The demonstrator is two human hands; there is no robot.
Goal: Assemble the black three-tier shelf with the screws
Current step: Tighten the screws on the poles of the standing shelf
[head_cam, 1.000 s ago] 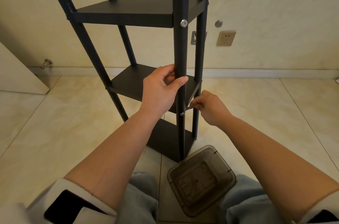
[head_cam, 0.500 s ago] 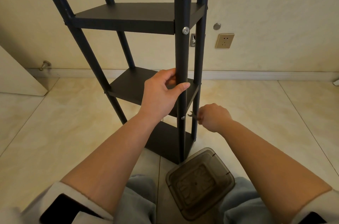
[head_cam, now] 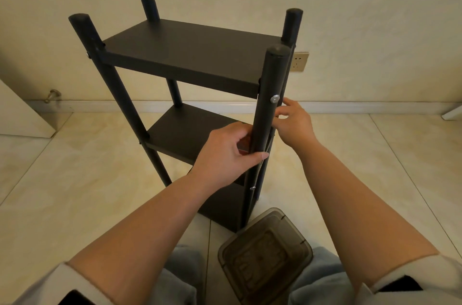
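Left hand: your left hand (head_cam: 228, 153) grips the near post (head_cam: 265, 127) of the shelf about midway up — thumb lying across the front of the post, fingers curled round behind it.
Left arm: your forearm runs up from the lower left, wrist straight, sleeve pushed back near the elbow.
Right hand: your right hand (head_cam: 295, 122) is just beside the same post on its right, fingers loosely spread and reaching toward the upper screw (head_cam: 274, 98); whether the tips touch the post or hold anything cannot be told.
Right arm: it comes in from the lower right, rising toward the post.
Shelf: the black three-tier shelf (head_cam: 190, 59) stands on the tiled floor (head_cam: 75, 179) right in front of your knees — long axis vertical, leaning a little in this wide view, four round posts poking up past the top board.
Boards: the top, middle and bottom boards lie flat, with their long sides running left to right.
Lower screw: a second silver screw (head_cam: 252, 188) shows lower on the near post.
Box: a smoky clear plastic box (head_cam: 265, 258) lies between your knees, touching the foot of the shelf.
Wall: a wall socket (head_cam: 299, 61) shows behind the far right post.
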